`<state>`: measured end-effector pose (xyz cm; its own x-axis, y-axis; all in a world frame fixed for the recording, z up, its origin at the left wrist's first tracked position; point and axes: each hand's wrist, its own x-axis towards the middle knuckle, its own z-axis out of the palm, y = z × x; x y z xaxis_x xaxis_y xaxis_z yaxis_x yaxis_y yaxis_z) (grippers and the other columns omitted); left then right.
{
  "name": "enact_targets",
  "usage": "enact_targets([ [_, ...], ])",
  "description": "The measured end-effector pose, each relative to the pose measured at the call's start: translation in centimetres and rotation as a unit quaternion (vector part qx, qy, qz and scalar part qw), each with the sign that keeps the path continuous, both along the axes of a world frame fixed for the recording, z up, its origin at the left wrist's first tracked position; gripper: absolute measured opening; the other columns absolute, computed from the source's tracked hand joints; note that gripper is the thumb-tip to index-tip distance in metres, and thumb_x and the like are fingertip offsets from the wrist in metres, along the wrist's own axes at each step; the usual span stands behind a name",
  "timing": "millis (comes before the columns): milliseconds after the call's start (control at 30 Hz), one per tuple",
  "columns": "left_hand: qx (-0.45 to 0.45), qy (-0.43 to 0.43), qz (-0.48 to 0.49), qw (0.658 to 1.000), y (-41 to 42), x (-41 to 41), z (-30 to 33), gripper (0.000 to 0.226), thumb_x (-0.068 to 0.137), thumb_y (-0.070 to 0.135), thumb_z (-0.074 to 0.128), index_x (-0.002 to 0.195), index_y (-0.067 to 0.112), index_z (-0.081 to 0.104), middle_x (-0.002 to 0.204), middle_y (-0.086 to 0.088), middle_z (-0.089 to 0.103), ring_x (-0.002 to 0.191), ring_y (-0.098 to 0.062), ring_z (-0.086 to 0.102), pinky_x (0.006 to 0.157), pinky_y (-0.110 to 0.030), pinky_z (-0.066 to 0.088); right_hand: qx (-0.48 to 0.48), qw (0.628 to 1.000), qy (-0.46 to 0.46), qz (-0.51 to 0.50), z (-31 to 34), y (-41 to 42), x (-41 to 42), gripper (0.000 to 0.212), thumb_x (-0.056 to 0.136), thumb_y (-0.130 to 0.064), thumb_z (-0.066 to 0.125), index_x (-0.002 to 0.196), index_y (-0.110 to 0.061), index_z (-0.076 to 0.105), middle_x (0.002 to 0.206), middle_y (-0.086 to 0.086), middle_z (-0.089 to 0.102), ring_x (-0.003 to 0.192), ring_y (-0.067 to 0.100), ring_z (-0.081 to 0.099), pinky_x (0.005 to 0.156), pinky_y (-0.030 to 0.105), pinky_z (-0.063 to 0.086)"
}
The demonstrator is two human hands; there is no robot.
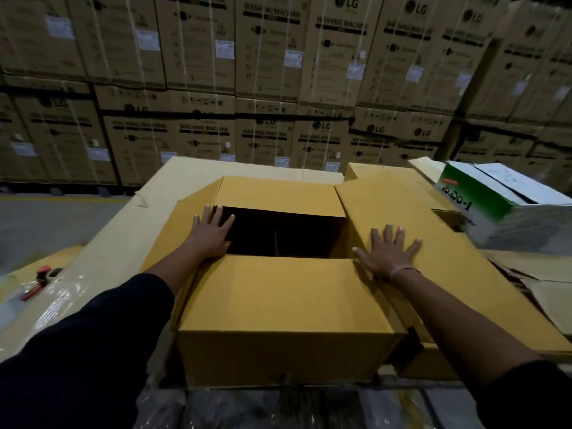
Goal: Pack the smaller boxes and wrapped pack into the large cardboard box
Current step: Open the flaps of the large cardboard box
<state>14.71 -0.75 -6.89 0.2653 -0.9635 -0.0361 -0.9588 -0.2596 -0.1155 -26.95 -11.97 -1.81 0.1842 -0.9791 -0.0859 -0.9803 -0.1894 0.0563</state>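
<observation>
Cardboard, smooth and mustard-yellow, forms the large rectangular box (278,311) on the bench, its near and far flaps folded in over a dark opening. Left hand (210,233) lies flat, fingers spread, on the left flap; right hand (388,252) presses flat on the right flap. Stacked brown washing-machine cartons (278,72) wall the room behind.

Stacked washing-machine cartons (272,88) behind; red tool (38,281) at left

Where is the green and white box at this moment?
In the head view the green and white box sits at the far right, tilted, beyond the right hand and beside the large cardboard box, just past its opened right flap.
</observation>
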Motion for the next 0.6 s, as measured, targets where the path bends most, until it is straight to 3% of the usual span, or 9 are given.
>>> enact_targets([
  [100,0.002,0.002,-0.007,1.000,-0.7,0.2,-0.2,0.078,0.104,0.052,0.040,0.164,0.025,-0.002,0.170,-0.013,-0.014,0.155,-0.041,-0.012,0.122,-0.063,0.012,0.038,0.998,-0.041,0.039,-2.1,-1.6,-0.1,0.087,0.099,-0.070,0.038,0.166,-0.023,0.008,0.173,0.008,-0.009,0.157,0.042,-0.013,0.120,0.070,-0.007],
  [333,-0.066,0.073,-0.008,0.995,-0.9,0.9,-0.5,0.081,0.105,0.047,0.045,0.164,0.018,-0.003,0.168,-0.015,-0.018,0.156,-0.035,-0.014,0.125,-0.052,0.006,-0.049,0.945,-0.075,0.314,-3.8,-4.3,4.0,0.071,0.106,-0.052,0.043,0.161,-0.009,0.032,0.172,0.007,0.015,0.159,0.025,0.009,0.130,0.042,0.008],
  [433,-0.070,0.109,0.006,0.992,-1.5,1.3,-0.2,0.083,0.105,0.045,0.047,0.164,0.017,-0.005,0.168,-0.015,-0.021,0.156,-0.034,-0.016,0.126,-0.051,0.006,0.017,0.932,-0.085,0.352,-4.9,-5.2,6.8,0.076,0.106,-0.057,0.038,0.165,-0.014,0.020,0.174,0.001,0.002,0.160,0.020,0.004,0.130,0.038,0.008],
  [600,-0.110,0.235,0.082,0.962,-3.0,2.0,0.3,0.094,0.104,0.042,0.052,0.161,0.016,-0.019,0.166,-0.011,-0.029,0.155,-0.032,-0.017,0.125,-0.051,0.012,0.041,0.936,-0.047,0.346,-5.9,-7.2,9.7,0.090,0.098,-0.073,0.022,0.166,-0.020,-0.001,0.173,0.003,-0.015,0.158,0.022,-0.017,0.130,0.045,-0.001],
])
